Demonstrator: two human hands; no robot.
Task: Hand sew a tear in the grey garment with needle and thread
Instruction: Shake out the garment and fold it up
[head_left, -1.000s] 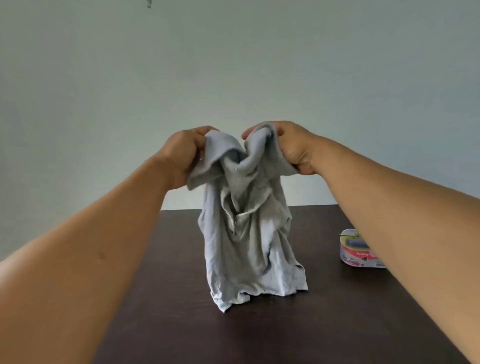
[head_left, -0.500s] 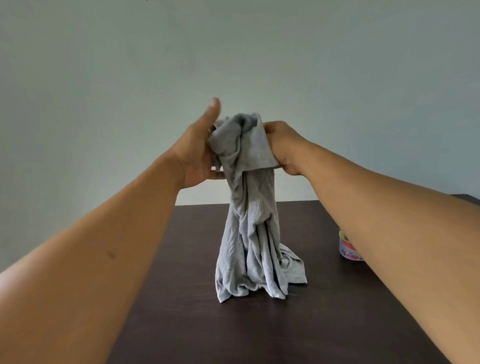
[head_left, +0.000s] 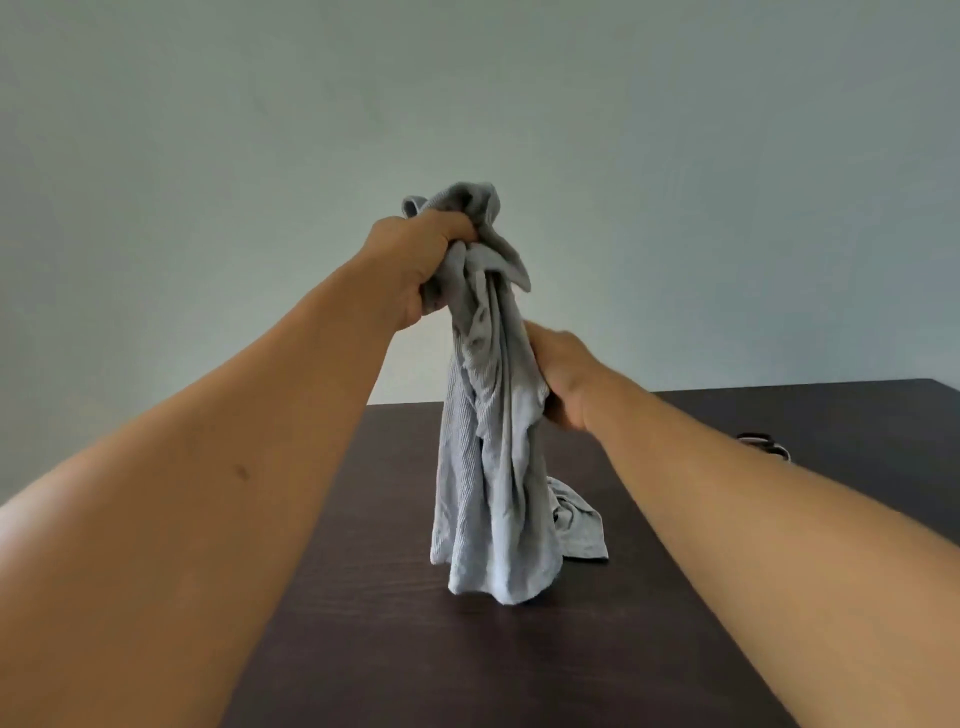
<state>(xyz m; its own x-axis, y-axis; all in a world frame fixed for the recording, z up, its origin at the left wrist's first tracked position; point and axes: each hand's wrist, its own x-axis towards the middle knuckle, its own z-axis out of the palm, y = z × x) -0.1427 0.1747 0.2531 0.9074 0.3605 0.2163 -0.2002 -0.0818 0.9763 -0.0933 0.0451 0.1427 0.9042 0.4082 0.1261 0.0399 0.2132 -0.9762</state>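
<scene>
1. the left hand (head_left: 415, 260) grips the bunched top of the grey garment (head_left: 488, 467), fingers curled tight round the cloth.
2. the right hand (head_left: 563, 384) grips the garment lower down on its right side, fingers wrapped behind the cloth and hidden.
3. the garment hangs upright between the hands, its hem resting on the dark desk (head_left: 363, 623).
4. a small dark object (head_left: 763, 444) on the desk shows past the right forearm, partly hidden and too unclear to name.
5. no tear can be made out among the folds.
</scene>
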